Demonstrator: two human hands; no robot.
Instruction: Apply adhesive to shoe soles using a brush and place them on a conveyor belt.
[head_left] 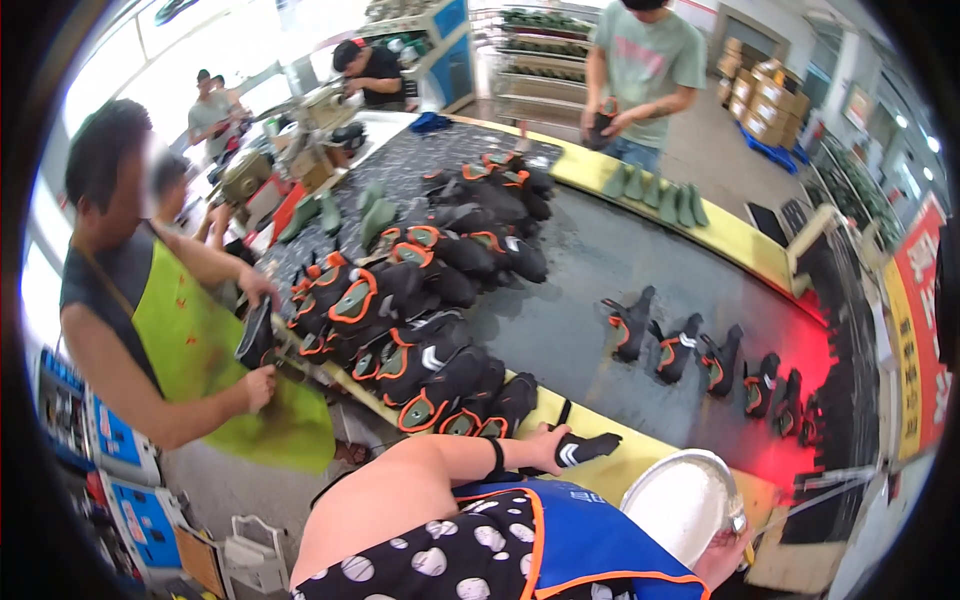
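My left hand, with a black band on its wrist, grips a black shoe upper with white chevron stripes. It holds the upper low over the near yellow edge of the table, and a black strap sticks up beside my fingers. Right of it sits a white round basin, its inside whitish. My right hand is at the basin's lower right rim, its fingers curled. Something small and shiny shows by those fingers, but I cannot make out what it is.
Black, orange-trimmed shoe uppers lie piled to the left. Several more stand in a row on the grey belt, toward a red-lit opening with a black strip curtain. Green shoe lasts line the far edge. A co-worker in a yellow-green apron stands left.
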